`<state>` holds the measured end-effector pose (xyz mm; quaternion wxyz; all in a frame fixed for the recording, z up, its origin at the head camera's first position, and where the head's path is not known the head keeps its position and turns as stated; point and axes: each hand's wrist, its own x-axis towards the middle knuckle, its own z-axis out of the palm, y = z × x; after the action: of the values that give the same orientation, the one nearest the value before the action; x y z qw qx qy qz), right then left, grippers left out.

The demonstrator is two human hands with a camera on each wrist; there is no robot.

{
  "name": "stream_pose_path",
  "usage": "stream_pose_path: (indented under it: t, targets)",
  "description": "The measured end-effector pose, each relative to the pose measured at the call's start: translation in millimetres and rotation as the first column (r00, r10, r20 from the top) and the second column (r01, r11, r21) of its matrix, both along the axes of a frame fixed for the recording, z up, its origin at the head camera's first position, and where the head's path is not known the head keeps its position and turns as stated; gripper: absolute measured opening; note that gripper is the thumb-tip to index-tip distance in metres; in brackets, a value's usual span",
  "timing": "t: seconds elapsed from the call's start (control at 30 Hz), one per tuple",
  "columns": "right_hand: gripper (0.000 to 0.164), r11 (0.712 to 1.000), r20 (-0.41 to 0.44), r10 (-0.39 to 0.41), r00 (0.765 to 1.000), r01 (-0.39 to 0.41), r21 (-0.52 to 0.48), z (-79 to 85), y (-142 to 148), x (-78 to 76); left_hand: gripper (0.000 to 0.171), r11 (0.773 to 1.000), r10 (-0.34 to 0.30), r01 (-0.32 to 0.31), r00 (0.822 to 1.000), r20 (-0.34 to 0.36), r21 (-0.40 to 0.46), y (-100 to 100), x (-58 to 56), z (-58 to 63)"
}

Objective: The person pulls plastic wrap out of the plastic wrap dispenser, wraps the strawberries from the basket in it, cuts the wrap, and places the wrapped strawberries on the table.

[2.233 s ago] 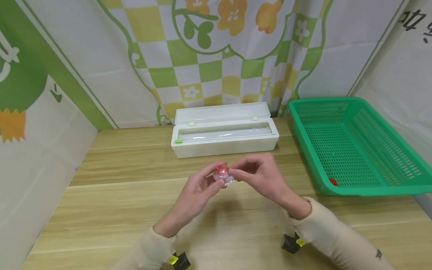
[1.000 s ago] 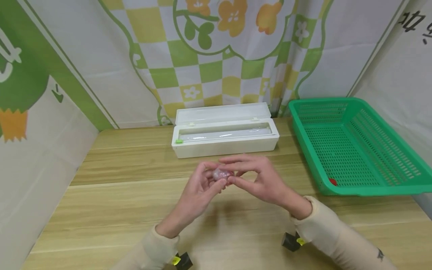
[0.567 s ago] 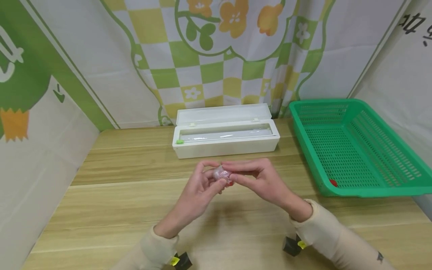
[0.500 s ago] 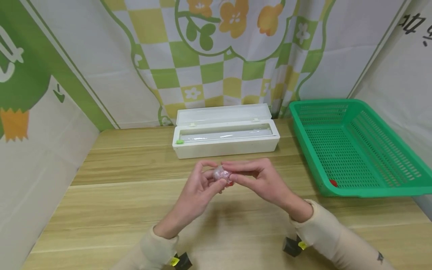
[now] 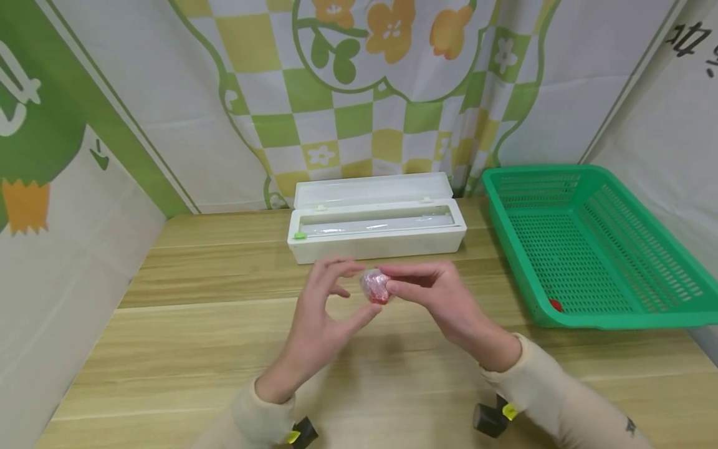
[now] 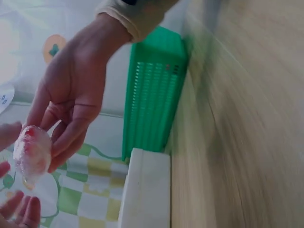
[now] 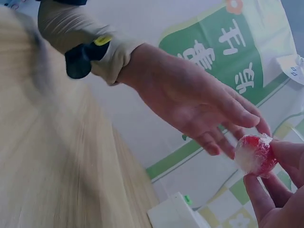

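A rounded, film-wrapped red bundle (image 5: 374, 287) is held in midair.

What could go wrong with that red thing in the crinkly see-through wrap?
It might drop: the grip of the right hand is just a pinch on the rounded red thing, and the left hand is open beside it. If it slipped, it could fall to the table. The wrap might come undone too, because it looks bunched and crinkly, and I can't tell whether it's sealed.
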<state>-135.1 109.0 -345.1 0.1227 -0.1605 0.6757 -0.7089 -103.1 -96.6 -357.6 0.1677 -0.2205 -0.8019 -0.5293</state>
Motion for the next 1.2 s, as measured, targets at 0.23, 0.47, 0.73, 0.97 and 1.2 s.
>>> stream_pose_path:
  t: [0.23,0.47,0.73,0.97,1.2]
  targets:
    - [0.027,0.995,0.128,0.044,0.991,-0.032,-0.094,1.0,1.7,1.4,0.058,0.979,-0.103,-0.002,0.856,-0.507,-0.202,0.1,-5.9,1.0]
    - [0.021,0.971,0.213,0.171,0.962,-0.127,-0.204,1.2,1.9,3.2,0.031,0.978,-0.168,0.039,0.721,-0.672,-0.203,0.8,-8.4,6.0]
    - [0.025,0.999,-0.167,0.042,0.985,-0.039,0.019,-0.2,3.1,8.7,0.029,0.993,-0.114,0.092,0.882,-0.457,-0.069,1.0,-5.1,-1.8]
    - [0.04,0.994,-0.561,0.023,0.828,0.04,0.099,-3.8,-1.3,15.0,0.031,0.985,-0.081,0.089,0.995,-0.059,0.146,-1.0,0.4,2.9]
    - [0.026,0.994,-0.532,-0.05,0.845,0.091,0.052,-5.1,-2.9,15.9,0.032,0.98,-0.148,0.138,0.987,0.064,0.146,-0.9,5.8,4.8]
